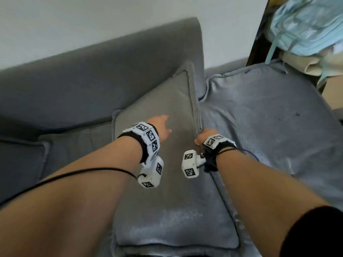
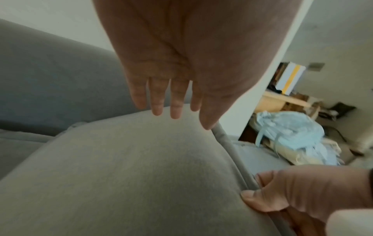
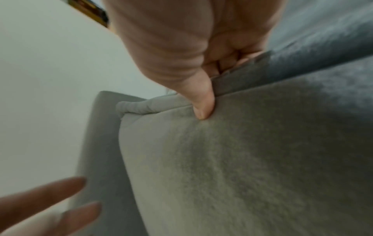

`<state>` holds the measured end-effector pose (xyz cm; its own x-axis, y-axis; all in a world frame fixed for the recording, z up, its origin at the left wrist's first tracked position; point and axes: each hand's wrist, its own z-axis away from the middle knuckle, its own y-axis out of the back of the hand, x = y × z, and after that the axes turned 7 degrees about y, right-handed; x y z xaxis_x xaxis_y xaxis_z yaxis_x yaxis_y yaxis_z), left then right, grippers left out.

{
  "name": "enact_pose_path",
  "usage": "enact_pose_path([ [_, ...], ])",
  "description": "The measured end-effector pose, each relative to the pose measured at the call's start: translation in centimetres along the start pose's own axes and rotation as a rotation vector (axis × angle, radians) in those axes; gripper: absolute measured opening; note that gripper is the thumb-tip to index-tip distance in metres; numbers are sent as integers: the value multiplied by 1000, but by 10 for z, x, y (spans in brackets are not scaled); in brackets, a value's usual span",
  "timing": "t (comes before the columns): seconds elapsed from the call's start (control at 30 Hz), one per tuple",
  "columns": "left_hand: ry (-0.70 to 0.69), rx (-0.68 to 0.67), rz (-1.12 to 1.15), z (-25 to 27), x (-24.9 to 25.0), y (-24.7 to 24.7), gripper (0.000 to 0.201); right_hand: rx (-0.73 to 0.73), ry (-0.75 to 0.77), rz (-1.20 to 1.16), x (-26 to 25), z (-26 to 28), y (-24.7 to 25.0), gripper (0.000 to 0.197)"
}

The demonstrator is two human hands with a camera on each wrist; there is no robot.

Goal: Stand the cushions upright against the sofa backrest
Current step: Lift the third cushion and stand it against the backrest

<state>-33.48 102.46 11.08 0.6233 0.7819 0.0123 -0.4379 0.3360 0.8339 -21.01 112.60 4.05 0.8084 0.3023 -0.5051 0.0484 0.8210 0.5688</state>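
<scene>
A grey square cushion (image 1: pixel 163 101) leans tilted against the grey sofa backrest (image 1: pixel 92 71), its lower part on the seat. My right hand (image 1: pixel 202 138) pinches the cushion's flanged right edge (image 3: pixel 232 86), thumb on the front face (image 3: pixel 203 103) and fingers behind. My left hand (image 1: pixel 161 127) hovers over the cushion's front face (image 2: pixel 131 175) with straight, spread fingers (image 2: pixel 157 99); contact with the fabric is unclear. The right hand (image 2: pixel 282 191) also shows at the cushion's edge in the left wrist view.
A second grey cushion (image 1: pixel 20 160) lies at the left on the seat. A blue-grey cover (image 1: pixel 269 117) drapes the seat to the right. Beyond it stand a dark wooden frame (image 1: pixel 259 34) and a pale blue bundle (image 1: pixel 306 25). White wall behind the backrest.
</scene>
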Motion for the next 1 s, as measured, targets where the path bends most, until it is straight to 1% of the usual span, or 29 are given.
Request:
enact_pose_path([
  [0.07,42,15,38,9,-15,19,60,70,78,6,-33,9,14,37],
  [0.1,57,26,56,14,-24,28,59,90,109,-48,-50,14,20,34],
  [0.17,77,62,92,26,-40,48,60,126,216,-36,-86,25,36,28],
  [0.23,87,91,126,36,-56,67,62,140,293,19,-121,38,52,22],
  [0.3,89,123,153,48,-71,85,67,122,356,69,-151,55,64,18],
  [0.4,74,218,176,65,-98,112,79,126,491,195,-196,80,65,28],
  [0.5,72,306,126,81,-128,127,86,105,594,257,-233,100,54,30],
  [0.63,90,327,24,99,-170,135,93,86,672,340,-272,128,39,29],
  [0.73,101,339,17,110,-192,143,94,62,716,459,-297,152,30,32],
  [0.83,97,352,-25,124,-202,154,89,49,750,574,-314,173,27,34],
  [0.93,78,370,-55,137,-212,162,80,82,767,638,-327,187,29,30],
  [1.0,71,392,-40,143,-218,159,76,107,768,677,-332,193,33,28],
])
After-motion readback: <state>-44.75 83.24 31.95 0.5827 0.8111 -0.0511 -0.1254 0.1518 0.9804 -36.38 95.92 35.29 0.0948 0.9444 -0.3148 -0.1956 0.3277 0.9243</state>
